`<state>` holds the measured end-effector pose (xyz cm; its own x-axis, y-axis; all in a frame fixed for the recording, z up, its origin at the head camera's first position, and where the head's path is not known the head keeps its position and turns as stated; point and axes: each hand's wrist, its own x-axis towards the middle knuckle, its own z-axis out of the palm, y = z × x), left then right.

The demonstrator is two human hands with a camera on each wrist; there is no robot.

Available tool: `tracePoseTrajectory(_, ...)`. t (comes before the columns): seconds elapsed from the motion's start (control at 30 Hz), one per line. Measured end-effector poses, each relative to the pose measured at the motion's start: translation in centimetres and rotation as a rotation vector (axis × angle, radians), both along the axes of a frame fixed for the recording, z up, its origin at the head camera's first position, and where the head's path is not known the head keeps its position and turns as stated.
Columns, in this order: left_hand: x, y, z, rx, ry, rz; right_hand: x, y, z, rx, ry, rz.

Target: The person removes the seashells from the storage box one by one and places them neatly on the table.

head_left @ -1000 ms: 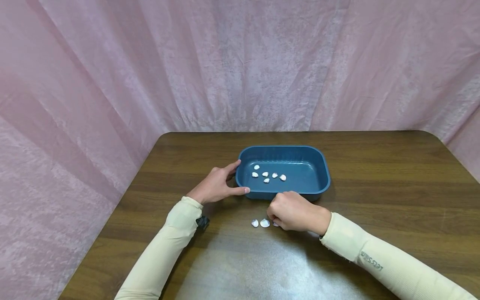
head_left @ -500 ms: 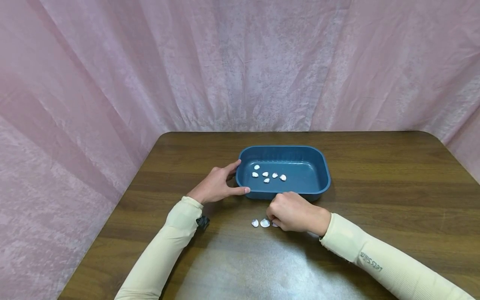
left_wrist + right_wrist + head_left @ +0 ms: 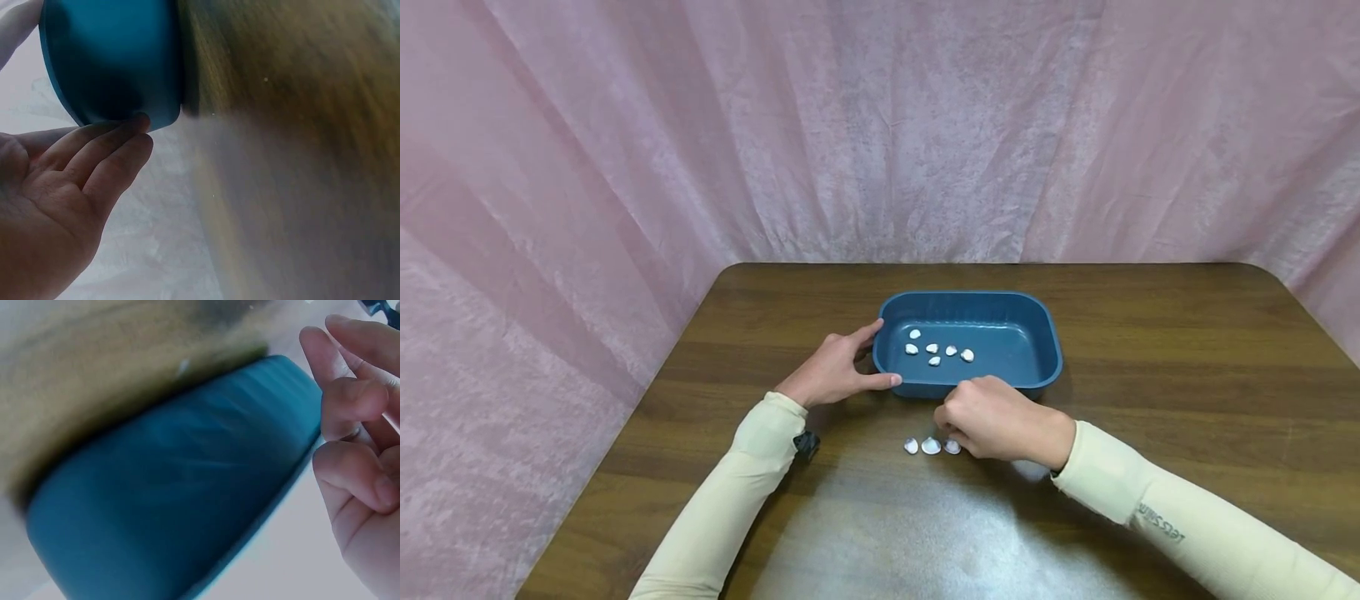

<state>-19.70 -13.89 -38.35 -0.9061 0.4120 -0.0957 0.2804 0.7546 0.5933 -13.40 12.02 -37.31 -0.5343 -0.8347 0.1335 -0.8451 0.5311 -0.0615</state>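
At the left end of a blue rectangular basin point(image 3: 992, 367), my left hand point(image 3: 831, 368) rests with spread fingers, its thumb at the near rim. The left wrist view shows its straight fingers point(image 3: 115, 159) against the basin's wall. My right hand point(image 3: 1000, 421) is in front of the basin, low over the table. Its fingertips are beside the rightmost seashell point(image 3: 952, 447) of a short row. In the right wrist view some fingers point(image 3: 350, 472) are curled, and no shell shows between them. The row also has a middle seashell point(image 3: 931, 446) and a left seashell point(image 3: 911, 446).
Several small white seashells point(image 3: 932, 348) lie on the basin's floor, mostly toward its left side. Brown wood-grain table point(image 3: 1150, 358) surrounds the basin. A pink curtain point(image 3: 925, 150) hangs behind the table's far edge.
My right hand has shifted slightly to the right, so the rightmost seashell of the row now shows more fully. My left hand and the basin stay put.
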Motion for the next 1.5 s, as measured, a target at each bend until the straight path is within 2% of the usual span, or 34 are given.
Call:
tracePoseTrajectory(0.17, 0.1, 0.0, 0.1, 0.003, -0.007, 0.007, -0.3, 0.3, 1.2, -0.008, 0.032, 0.022)
tracePoseTrajectory(0.73, 0.1, 0.0, 0.0, 0.000, 0.000, -0.007, -3.1, 0.4, 5.4, 0.027, 0.005, 0.047)
tracePoseTrajectory(0.9, 0.1, 0.0, 0.0, 0.010, -0.017, -0.007, -4.7, 0.2, 6.2, 0.036, -0.089, 0.026)
tracePoseTrajectory(1.17, 0.1, 0.0, 0.0, 0.012, -0.026, -0.008, -7.9, -0.2, 6.6, 0.054, -0.224, -0.059)
tracePoseTrajectory(1.5, 0.1, -0.1, 0.1, 0.031, -0.027, -0.017, -11.6, -1.7, 5.9, 0.097, -0.261, -0.114)
